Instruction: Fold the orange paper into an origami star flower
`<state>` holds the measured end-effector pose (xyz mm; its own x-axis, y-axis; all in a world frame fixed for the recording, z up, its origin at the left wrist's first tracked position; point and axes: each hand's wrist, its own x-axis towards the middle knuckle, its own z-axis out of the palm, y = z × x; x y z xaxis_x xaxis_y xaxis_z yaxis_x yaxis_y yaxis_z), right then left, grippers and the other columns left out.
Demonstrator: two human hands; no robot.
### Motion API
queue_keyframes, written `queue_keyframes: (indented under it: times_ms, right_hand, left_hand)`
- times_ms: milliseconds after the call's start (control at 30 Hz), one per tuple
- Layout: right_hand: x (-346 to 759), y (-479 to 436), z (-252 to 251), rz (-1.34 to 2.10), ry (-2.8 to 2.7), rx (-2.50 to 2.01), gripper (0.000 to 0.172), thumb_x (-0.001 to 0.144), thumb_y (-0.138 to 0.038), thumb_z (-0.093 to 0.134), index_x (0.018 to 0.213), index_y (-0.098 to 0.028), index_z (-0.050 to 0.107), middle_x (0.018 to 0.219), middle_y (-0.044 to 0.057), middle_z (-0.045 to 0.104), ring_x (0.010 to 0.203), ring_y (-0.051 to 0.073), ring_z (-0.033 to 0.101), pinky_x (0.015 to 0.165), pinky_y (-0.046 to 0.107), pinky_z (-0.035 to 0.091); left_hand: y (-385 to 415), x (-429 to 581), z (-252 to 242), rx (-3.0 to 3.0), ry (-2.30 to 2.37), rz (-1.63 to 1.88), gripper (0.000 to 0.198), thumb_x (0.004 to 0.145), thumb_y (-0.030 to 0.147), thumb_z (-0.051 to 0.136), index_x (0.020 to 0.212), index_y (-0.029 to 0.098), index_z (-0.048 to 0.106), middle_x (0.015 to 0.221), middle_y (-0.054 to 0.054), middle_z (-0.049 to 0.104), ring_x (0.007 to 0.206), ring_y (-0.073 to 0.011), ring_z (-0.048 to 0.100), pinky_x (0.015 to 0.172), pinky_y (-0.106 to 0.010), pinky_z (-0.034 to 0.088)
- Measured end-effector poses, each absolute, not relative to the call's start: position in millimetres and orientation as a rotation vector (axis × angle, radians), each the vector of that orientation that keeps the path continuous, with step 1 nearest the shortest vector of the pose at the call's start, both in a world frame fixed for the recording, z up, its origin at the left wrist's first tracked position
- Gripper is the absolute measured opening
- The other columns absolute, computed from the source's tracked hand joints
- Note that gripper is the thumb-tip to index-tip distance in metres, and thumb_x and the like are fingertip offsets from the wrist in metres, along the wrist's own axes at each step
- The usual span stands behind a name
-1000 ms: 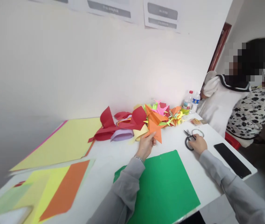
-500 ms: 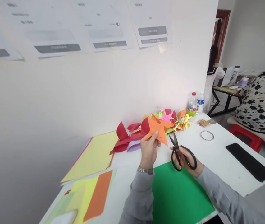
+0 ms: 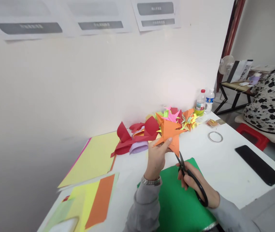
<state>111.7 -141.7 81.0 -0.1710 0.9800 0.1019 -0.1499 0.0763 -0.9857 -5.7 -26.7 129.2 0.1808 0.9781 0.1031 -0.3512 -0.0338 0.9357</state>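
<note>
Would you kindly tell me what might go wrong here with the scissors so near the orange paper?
1. The black metal scissors in the right hand have their blades at the lower tip of the orange folded paper shape. That is close to the left hand pinching it, so a slip might nick the thumb.
2. The shape is held in the air by that one pinch, above the green paper sheet. It may twist, and the cut could go astray.
</note>
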Motion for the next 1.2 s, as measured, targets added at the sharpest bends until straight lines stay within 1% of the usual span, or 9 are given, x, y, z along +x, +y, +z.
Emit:
queue_keyframes:
  times_ms: [100,300,433,500,633,833,1000,1200]
  right_hand:
    - [110,-138,80,1.312,-1.267,-0.934,0.048,0.085,-0.055,0.049,0.117,-0.02,0.046,0.082,0.002,0.049,0.065,0.014,0.048,0.057,0.027,0.04]
    - [108,-136,80,1.295,-1.28,-0.937,0.047,0.085,-0.056,0.047,0.116,-0.02,0.047,0.082,0.003,0.05,0.061,0.013,0.047,0.054,0.027,0.04]
    - [108,-135,81,1.29,-1.289,-0.953,0.048,0.085,-0.056,0.048,0.116,-0.02,0.047,0.082,0.003,0.05,0.061,0.013,0.047,0.054,0.027,0.04]
    - [107,-134,81,1.289,-1.288,-0.957,0.048,0.084,-0.056,0.048,0.116,-0.02,0.047,0.082,0.003,0.051,0.06,0.012,0.047,0.053,0.027,0.04]
    - [106,-134,83,1.268,-1.28,-0.974,0.05,0.084,-0.058,0.048,0.115,-0.019,0.048,0.08,0.002,0.05,0.059,0.012,0.047,0.053,0.027,0.04]
    - [106,-134,85,1.276,-1.279,-0.977,0.049,0.083,-0.057,0.048,0.114,-0.019,0.048,0.078,0.002,0.049,0.058,0.012,0.047,0.052,0.026,0.039]
    - [106,-134,87,1.258,-1.273,-1.006,0.051,0.082,-0.059,0.049,0.113,-0.02,0.05,0.075,0.001,0.049,0.055,0.012,0.044,0.05,0.026,0.038]
    - [105,-133,88,1.221,-1.281,-1.041,0.05,0.082,-0.059,0.05,0.112,-0.019,0.052,0.071,0.0,0.048,0.051,0.011,0.042,0.047,0.025,0.037]
  left_hand:
    - [-26,-7,128,1.062,0.742,1.277,0.021,0.062,0.029,0.075,0.075,0.013,0.07,0.069,-0.004,0.069,0.062,-0.018,0.063,0.052,-0.027,0.052]
    - [-25,-11,128,1.08,0.758,1.281,0.026,0.063,0.032,0.074,0.077,0.012,0.07,0.071,-0.006,0.07,0.064,-0.0195,0.063,0.056,-0.029,0.053]
    - [-25,-12,127,1.094,0.749,1.309,0.023,0.064,0.032,0.074,0.074,0.012,0.07,0.066,-0.005,0.068,0.061,-0.0185,0.062,0.056,-0.03,0.053]
    - [-25,-11,127,1.091,0.753,1.318,0.022,0.064,0.032,0.074,0.073,0.012,0.07,0.065,-0.004,0.067,0.058,-0.0176,0.061,0.055,-0.029,0.053]
    - [-26,-9,127,1.077,0.772,1.329,0.023,0.063,0.032,0.075,0.074,0.013,0.07,0.069,-0.004,0.068,0.061,-0.0171,0.061,0.057,-0.029,0.053]
    - [-26,-9,126,1.095,0.782,1.346,0.022,0.063,0.032,0.075,0.072,0.012,0.07,0.063,-0.002,0.066,0.058,-0.015,0.059,0.053,-0.025,0.05]
    - [-24,-8,121,1.119,0.8,1.359,0.024,0.064,0.033,0.074,0.074,0.012,0.071,0.064,-0.003,0.066,0.058,-0.015,0.058,0.055,-0.026,0.05]
    - [-23,-7,115,1.163,0.797,1.372,0.02,0.066,0.033,0.072,0.069,0.014,0.069,0.064,-0.002,0.066,0.059,-0.016,0.059,0.057,-0.027,0.051]
